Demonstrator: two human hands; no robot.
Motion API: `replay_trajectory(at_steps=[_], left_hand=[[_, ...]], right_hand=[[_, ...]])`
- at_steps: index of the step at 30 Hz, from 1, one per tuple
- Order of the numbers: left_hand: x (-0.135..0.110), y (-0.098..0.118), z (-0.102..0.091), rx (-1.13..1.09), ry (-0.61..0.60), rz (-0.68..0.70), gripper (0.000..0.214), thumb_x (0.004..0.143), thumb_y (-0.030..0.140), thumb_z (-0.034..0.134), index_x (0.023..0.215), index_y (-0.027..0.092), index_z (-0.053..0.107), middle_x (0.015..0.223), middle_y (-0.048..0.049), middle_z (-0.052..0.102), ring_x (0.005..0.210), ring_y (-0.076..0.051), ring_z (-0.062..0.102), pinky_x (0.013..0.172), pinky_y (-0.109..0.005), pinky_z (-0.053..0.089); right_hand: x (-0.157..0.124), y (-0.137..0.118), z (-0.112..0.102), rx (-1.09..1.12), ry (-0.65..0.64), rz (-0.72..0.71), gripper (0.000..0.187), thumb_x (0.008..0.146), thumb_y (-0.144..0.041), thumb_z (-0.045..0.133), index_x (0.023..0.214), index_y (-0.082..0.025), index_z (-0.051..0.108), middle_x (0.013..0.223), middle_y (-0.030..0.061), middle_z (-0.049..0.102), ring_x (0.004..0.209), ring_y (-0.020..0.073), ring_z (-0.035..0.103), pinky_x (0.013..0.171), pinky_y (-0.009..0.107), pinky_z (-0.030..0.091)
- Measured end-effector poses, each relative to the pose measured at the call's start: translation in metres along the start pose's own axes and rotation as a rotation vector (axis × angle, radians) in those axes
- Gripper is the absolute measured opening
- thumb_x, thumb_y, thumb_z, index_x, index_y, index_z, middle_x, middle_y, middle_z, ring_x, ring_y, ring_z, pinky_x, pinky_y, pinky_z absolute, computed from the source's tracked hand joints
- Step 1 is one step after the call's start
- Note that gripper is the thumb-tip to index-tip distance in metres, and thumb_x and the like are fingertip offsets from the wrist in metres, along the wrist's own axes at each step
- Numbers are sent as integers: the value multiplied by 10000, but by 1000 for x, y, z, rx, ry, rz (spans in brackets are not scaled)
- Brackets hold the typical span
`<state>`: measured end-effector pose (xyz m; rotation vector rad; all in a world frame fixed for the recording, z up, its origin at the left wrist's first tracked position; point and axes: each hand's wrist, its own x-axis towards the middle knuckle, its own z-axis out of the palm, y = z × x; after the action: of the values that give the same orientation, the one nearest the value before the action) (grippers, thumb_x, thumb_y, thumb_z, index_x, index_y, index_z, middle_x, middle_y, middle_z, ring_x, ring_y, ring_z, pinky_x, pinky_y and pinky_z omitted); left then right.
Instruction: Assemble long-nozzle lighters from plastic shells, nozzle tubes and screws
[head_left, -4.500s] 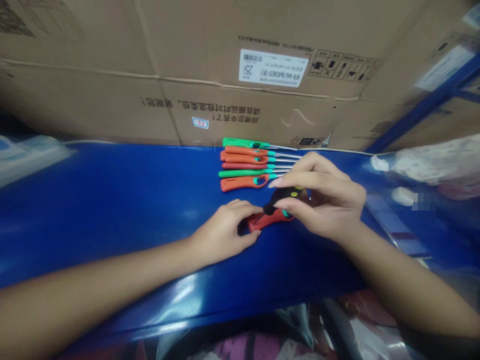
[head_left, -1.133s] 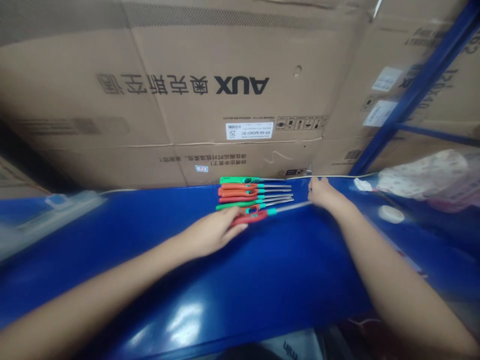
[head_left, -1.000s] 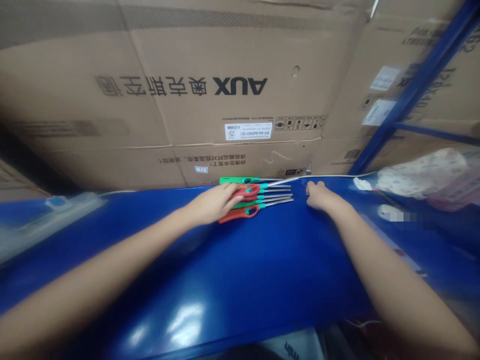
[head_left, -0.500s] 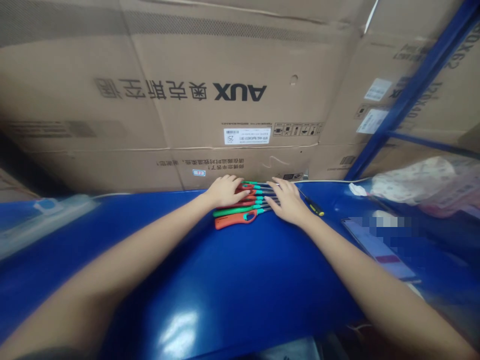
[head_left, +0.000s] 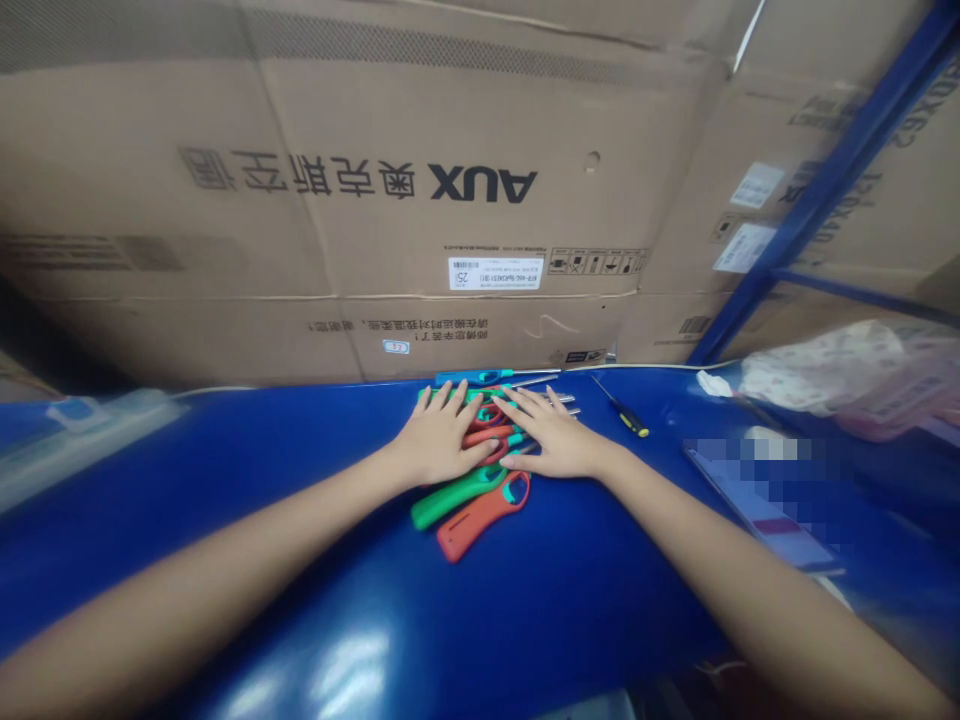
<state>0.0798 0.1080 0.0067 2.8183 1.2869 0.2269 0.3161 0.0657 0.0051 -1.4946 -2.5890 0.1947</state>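
Several long-nosed gas lighters lie side by side on the blue tabletop [head_left: 315, 560]. My left hand [head_left: 435, 440] rests flat over their handles, fingers spread. Beside it my right hand [head_left: 551, 435] lies palm down across their metal barrels, fingers also spread. Nearest me are an orange lighter [head_left: 480, 522] and a green lighter [head_left: 450, 497], both slanted. At the far side, by the cardboard, a blue lighter [head_left: 469, 378] shows beyond my fingertips. The middle lighters, red, orange and green, are partly hidden under my hands.
A large cardboard box wall [head_left: 337, 240] stands behind the tabletop. A black and yellow screwdriver [head_left: 630, 418] lies right of my hands. Farther right are a tablet-like flat object [head_left: 757, 505], a plastic bag [head_left: 832, 365] and a blue metal post [head_left: 817, 180]. Clear plastic packaging [head_left: 97, 440] lies at left.
Both hands have moved toward me and spread flat over the lighters. The near lighters slid closer and fanned out at an angle. A blue lighter at the back is now visible.
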Motion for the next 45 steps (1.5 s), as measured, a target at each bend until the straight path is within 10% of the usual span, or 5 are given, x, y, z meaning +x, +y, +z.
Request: replay_trajectory(at_steps=[10, 17, 22, 32, 45], left_hand=[[26, -4, 2, -105, -6, -21, 823, 910, 799, 309, 1570, 308, 335, 1674, -86, 199, 1543, -394, 137, 1223, -600, 116], [-38, 12, -7, -168, -53, -9, 956, 853, 839, 393, 1609, 284, 207, 1684, -138, 50, 1524, -481, 16, 1196, -679, 107], [-79, 23, 3, -179, -7, 28, 950, 857, 793, 469, 1614, 309, 161, 1693, -123, -26, 1524, -483, -46, 1177, -729, 82], [-39, -17, -2, -141, -63, 369, 909, 837, 720, 592, 1588, 313, 281, 1689, -81, 132, 1544, -437, 12, 1213, -673, 38], [-45, 8, -11, -190, -30, 1, 904, 907, 794, 343, 1620, 278, 137, 1685, -95, 48, 1543, -412, 26, 1217, -656, 119]], right_hand=[[3, 9, 2, -12, -19, 109, 1017, 845, -846, 383, 1628, -255, 113, 1696, 109, 62, 1555, 387, 60, 1215, 665, 25], [-8, 10, -2, -23, 52, 81, 797, 901, -775, 399, 1571, -350, 324, 1654, 136, 255, 1514, 378, 249, 1184, 639, 229], [3, -1, 0, -1, 56, 12, 795, 932, -743, 376, 1601, -337, 237, 1698, 90, 104, 1561, 336, 96, 1232, 619, 75], [-10, -8, -5, 73, -149, 259, 1096, 806, -902, 325, 1628, -233, 49, 1678, 152, -12, 1554, 371, -11, 1224, 639, 67], [-2, -19, 3, -13, -2, 72, 956, 901, -782, 349, 1628, -227, 69, 1686, 77, -6, 1565, 334, -8, 1227, 633, 44]])
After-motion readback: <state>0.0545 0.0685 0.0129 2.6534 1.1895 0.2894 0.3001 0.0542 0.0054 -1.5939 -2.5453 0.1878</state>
